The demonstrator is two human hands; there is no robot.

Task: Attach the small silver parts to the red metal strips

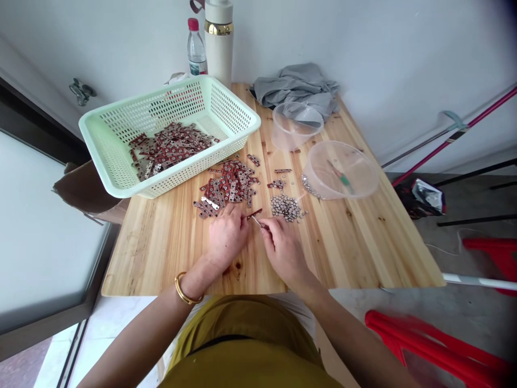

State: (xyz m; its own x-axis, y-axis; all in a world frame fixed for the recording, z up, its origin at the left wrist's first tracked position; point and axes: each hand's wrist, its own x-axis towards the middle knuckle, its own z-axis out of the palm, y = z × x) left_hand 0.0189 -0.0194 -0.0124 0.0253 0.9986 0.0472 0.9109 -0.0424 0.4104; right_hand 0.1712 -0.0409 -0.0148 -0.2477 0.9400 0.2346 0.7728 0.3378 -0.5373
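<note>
My left hand (228,235), with a gold bangle on its wrist, pinches a small dark red strip (254,213) just over the wooden table. In my right hand (283,249) is a thin metal tool (257,221), its tip at the strip. A heap of red and grey perforated strips (230,183) lies beyond my left hand. Small round metal pieces (286,208) are piled beyond my right hand, with a few loose strips (277,185) behind them.
A pale green basket (169,137) holding many strips stands at the back left. Two clear round tubs (297,126) (341,170) and a grey cloth (297,86) are at the back right. A bottle (196,51) and a white flask (219,48) stand behind the basket.
</note>
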